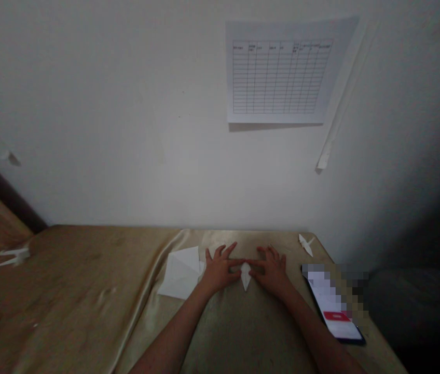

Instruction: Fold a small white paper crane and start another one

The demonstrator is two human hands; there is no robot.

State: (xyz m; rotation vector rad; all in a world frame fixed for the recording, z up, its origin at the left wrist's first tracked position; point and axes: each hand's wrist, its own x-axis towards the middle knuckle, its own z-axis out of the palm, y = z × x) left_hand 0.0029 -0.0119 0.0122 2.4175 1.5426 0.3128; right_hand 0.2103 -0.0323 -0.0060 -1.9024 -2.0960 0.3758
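Note:
A small white folded paper (245, 278), kite-shaped with its point toward me, lies on the cloth between my hands. My left hand (219, 270) is on its left side, fingers spread, with the index fingertip at the paper's top and the thumb at its edge. From the right, my right hand (272, 271) mirrors this, index finger stretched to the same top corner and thumb by the right edge. The two index fingertips nearly meet. Neither hand is closed around the paper. A larger creased white sheet (181, 272) lies beside my left hand, partly behind my wrist.
A gold cloth (87, 291) covers the table, with a raised fold left of the sheet. A phone (334, 311) lies at the right edge. One folded paper bird (305, 245) sits at the back right; other folded papers (14, 254) lie left. A printed chart (282, 75) hangs on the wall.

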